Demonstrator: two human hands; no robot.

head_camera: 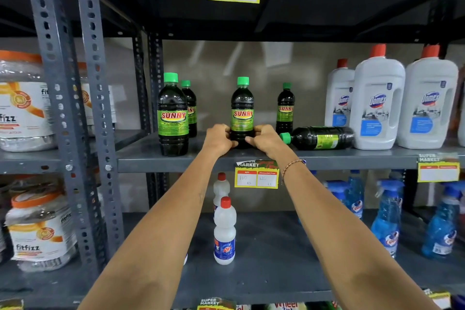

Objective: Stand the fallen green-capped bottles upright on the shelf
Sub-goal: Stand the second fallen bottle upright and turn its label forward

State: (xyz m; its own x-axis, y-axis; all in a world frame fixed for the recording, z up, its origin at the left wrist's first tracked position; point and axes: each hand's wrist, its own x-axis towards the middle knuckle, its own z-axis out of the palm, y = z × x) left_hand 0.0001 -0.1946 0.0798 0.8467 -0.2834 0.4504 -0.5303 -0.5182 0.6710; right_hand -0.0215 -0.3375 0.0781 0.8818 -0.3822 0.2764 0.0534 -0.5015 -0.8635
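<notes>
Held bottle (242, 111): upright at mid-shelf, left hand (218, 139) and right hand (266, 139) both wrapped round its base.
Standing: three more, two left (173, 114), one far right (285, 108).
Left: one fallen bottle (319, 138) right (cap pointing left).
Contents: dark liquid, all full.
Shelf (141, 158): grey metal.

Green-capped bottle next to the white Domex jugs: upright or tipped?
Tipped. The fallen bottle lies on its side on the shelf, cap pointing left toward the right hand.
</notes>
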